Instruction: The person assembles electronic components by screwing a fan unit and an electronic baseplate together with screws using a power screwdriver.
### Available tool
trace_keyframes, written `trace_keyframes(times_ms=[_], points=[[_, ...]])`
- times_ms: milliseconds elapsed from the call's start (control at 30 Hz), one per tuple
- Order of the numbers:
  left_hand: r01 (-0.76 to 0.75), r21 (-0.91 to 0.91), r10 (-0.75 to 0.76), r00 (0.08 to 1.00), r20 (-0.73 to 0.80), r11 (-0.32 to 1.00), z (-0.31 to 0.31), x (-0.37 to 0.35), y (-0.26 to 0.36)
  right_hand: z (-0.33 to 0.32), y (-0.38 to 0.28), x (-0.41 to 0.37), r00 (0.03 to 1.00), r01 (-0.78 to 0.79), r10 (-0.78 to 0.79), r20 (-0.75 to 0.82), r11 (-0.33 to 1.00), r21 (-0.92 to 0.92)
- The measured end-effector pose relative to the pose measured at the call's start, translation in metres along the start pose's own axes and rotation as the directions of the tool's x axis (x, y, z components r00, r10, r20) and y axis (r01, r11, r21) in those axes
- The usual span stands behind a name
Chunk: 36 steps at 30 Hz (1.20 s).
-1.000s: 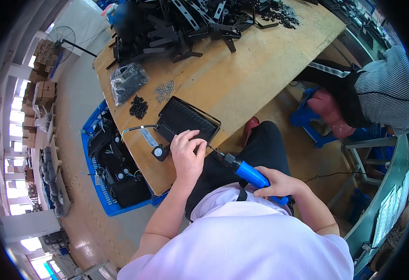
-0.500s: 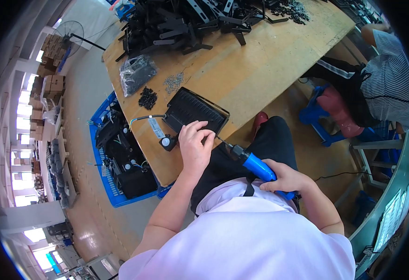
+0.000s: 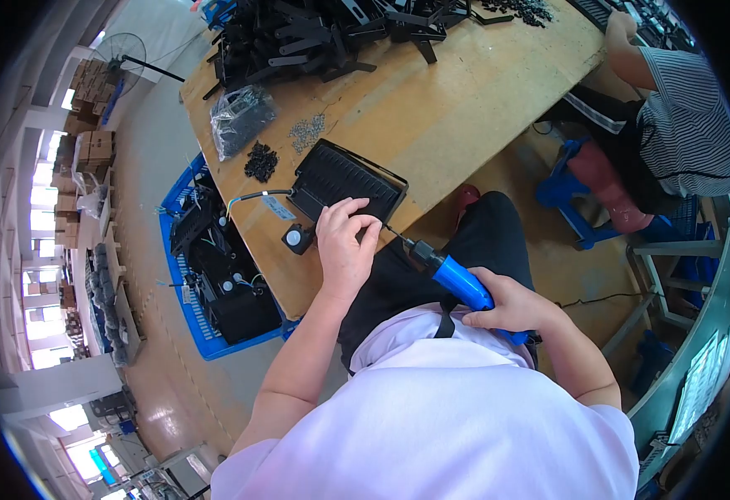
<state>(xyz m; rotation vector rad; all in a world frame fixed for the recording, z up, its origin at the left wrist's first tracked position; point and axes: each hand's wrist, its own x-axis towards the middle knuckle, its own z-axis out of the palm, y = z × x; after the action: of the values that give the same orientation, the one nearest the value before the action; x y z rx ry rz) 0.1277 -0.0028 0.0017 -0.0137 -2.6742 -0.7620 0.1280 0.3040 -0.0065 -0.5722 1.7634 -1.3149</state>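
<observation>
A black finned lamp housing [image 3: 331,179], likely a floodlight, lies on the table near its edge, with a bracket along its far side. My right hand [image 3: 511,302] is wrapped round a blue electric screwdriver [image 3: 462,283]. Its thin bit points up and left to the housing's near corner. There my left hand [image 3: 346,250] rests against the housing, thumb and forefinger pinched by the bit's tip; whatever they hold is hidden. A cable runs out of the housing's left end. Beside my left hand sits a small black part with a round white face [image 3: 294,238].
On the wooden table [image 3: 465,108] lie black screws [image 3: 260,162], silver screws [image 3: 306,132], a plastic bag [image 3: 240,121] and a heap of black brackets [image 3: 298,42]. A blue crate [image 3: 206,346] of lamp housings stands left. A co-worker [image 3: 682,125] sits at right.
The camera view has shifted slightly. Both hands, the screwdriver and the housing keep nearly the same positions to one another. At right, the co-worker's arm and hand have come into view.
</observation>
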Motion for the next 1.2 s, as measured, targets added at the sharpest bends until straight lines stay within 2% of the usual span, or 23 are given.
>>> trace_keyframes(times_ms=[67, 167, 300, 333, 367, 400, 433, 533, 633, 733, 933, 1033, 1133, 1200], points=[[-0.006, 0.002, 0.006, 1.000, 0.009, 1.000, -0.002, 0.000, 0.001, -0.009, -0.017, -0.001, 0.962, -0.250, 0.190, 0.195, 0.899, 0.358], [-0.007, -0.023, 0.007, 1.000, -0.006, 1.000, -0.002, -0.002, 0.000, -0.014, -0.013, -0.001, 0.931, -0.330, 0.171, 0.322, 0.767, 0.550], [-0.035, -0.038, 0.030, 0.992, -0.127, 0.999, -0.011, -0.001, 0.012, -0.019, -0.014, 0.000, 0.935, -0.311, 0.158, 0.319, 0.798, 0.517], [-0.087, -0.028, 0.081, 0.983, -0.164, 0.996, -0.015, -0.001, 0.012, -0.020, -0.014, 0.000, 0.937, -0.305, 0.161, 0.311, 0.810, 0.500], [0.101, -0.247, -0.135, 0.983, -0.127, 0.964, -0.015, -0.008, 0.017, -0.021, -0.014, 0.000, 0.938, -0.301, 0.164, 0.305, 0.821, 0.484], [0.255, -0.429, -0.297, 0.954, -0.033, 0.866, -0.016, -0.014, 0.017, -0.021, -0.014, 0.000, 0.939, -0.302, 0.169, 0.299, 0.821, 0.484], [0.401, -0.577, -0.433, 0.897, 0.089, 0.711, -0.017, -0.018, 0.016, -0.022, -0.013, -0.001, 0.939, -0.305, 0.175, 0.296, 0.821, 0.484], [0.607, -0.544, -0.517, 0.789, 0.330, 0.579, -0.024, -0.022, 0.019, -0.021, -0.009, -0.001, 0.940, -0.304, 0.174, 0.295, 0.821, 0.483], [0.624, -0.490, -0.533, 0.779, 0.330, 0.609, -0.016, -0.026, 0.016, -0.022, -0.007, -0.002, 0.940, -0.296, 0.158, 0.301, 0.819, 0.492], [0.578, -0.476, -0.519, 0.813, 0.264, 0.663, -0.009, -0.026, 0.018, -0.022, -0.006, -0.002, 0.944, -0.283, 0.147, 0.295, 0.823, 0.493], [0.476, -0.260, -0.443, 0.879, 0.177, 0.840, -0.003, -0.029, 0.015, -0.020, 0.004, 0.000, 0.955, -0.258, 0.143, 0.258, 0.830, 0.494], [0.474, -0.200, -0.437, 0.876, 0.203, 0.858, 0.001, -0.021, 0.022, -0.021, 0.008, -0.002, 0.957, -0.253, 0.140, 0.254, 0.830, 0.498], [0.564, -0.197, -0.519, 0.821, 0.236, 0.802, 0.003, -0.007, 0.036, -0.019, 0.012, -0.004, 0.964, -0.227, 0.122, 0.235, 0.837, 0.499], [0.566, -0.186, -0.525, 0.820, 0.226, 0.803, 0.006, -0.004, 0.035, -0.016, 0.017, -0.005, 0.972, -0.198, 0.102, 0.212, 0.840, 0.505]])
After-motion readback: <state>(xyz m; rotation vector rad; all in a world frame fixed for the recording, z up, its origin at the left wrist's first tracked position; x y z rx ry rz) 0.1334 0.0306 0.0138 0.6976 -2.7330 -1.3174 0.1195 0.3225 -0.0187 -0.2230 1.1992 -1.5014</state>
